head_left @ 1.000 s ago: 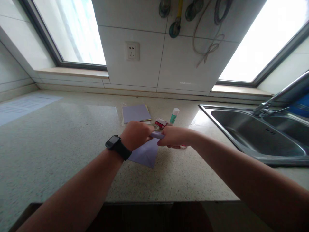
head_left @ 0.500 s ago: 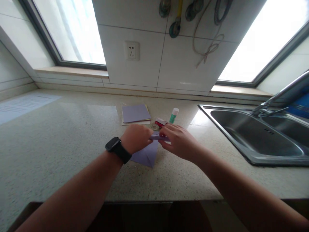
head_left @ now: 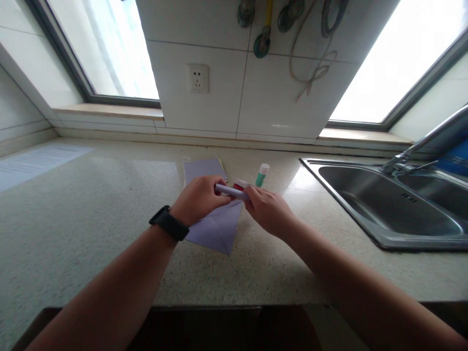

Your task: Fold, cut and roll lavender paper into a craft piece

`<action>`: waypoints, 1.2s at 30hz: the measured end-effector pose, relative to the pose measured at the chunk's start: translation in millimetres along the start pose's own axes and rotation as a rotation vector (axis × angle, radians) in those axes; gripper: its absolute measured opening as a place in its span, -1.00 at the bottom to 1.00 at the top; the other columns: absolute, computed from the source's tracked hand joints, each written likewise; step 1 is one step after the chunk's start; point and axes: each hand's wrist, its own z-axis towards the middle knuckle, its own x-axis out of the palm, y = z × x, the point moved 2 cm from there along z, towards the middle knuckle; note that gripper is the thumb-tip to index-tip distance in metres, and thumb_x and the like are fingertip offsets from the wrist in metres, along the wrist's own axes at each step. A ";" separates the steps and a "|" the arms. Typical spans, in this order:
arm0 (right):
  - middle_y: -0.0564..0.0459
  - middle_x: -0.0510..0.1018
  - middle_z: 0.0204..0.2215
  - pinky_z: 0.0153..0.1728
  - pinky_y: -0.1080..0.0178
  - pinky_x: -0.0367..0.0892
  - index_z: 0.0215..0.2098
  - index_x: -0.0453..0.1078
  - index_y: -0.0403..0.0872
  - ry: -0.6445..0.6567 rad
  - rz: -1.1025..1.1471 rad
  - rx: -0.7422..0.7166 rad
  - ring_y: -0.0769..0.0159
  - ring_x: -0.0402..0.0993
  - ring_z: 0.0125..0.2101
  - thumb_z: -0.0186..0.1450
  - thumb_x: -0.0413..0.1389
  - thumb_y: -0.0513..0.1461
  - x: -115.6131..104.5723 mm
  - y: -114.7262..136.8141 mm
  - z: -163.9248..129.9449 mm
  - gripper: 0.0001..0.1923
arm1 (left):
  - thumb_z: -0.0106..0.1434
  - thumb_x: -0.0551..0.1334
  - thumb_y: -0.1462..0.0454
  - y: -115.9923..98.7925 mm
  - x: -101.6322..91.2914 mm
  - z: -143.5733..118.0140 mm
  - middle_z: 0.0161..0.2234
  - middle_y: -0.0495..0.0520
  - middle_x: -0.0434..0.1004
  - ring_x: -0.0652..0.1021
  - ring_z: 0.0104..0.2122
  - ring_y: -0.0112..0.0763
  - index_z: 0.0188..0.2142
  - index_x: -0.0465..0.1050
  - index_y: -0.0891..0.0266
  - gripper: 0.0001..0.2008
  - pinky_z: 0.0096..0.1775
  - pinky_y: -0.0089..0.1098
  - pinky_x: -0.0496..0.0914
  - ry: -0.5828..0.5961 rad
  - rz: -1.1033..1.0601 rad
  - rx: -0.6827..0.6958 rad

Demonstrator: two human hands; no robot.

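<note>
Between my two hands is a narrow roll of purple paper [head_left: 232, 191], held a little above the counter. My left hand [head_left: 199, 197], with a black watch on the wrist, is closed on its left end. My right hand [head_left: 268, 207] pinches the right end. Below them a creased sheet of purple paper [head_left: 215, 229] lies on the counter, partly covered by my left hand. Just behind the roll sits a small red and white box [head_left: 241, 183], mostly hidden. A glue stick [head_left: 262, 175] with a white cap and green label stands near my right hand.
Behind my left hand lies a stack of purple paper sheets [head_left: 203, 168]. A steel double sink [head_left: 365, 204] with a tap [head_left: 398, 158] is set in the counter [head_left: 109, 234] on the right. A printed sheet [head_left: 40, 163] lies at the far left.
The purple paper has been lifted and tilted, and now appears as a smooth roll. My left hand has moved slightly left and up, uncovering more of the creased sheet.
</note>
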 end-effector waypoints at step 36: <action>0.15 0.48 -0.43 -0.37 0.32 0.28 -0.16 0.44 -0.03 -0.306 0.740 -0.080 0.45 0.35 -0.45 0.39 0.16 -0.16 -7.0 0.0 -7.0 -0.88 | 0.49 0.03 0.01 -15.3 25.1 -5.5 -0.18 0.13 0.58 0.58 -0.21 -0.25 -0.05 0.42 0.23 -0.63 -0.17 -0.31 0.40 0.187 0.112 0.307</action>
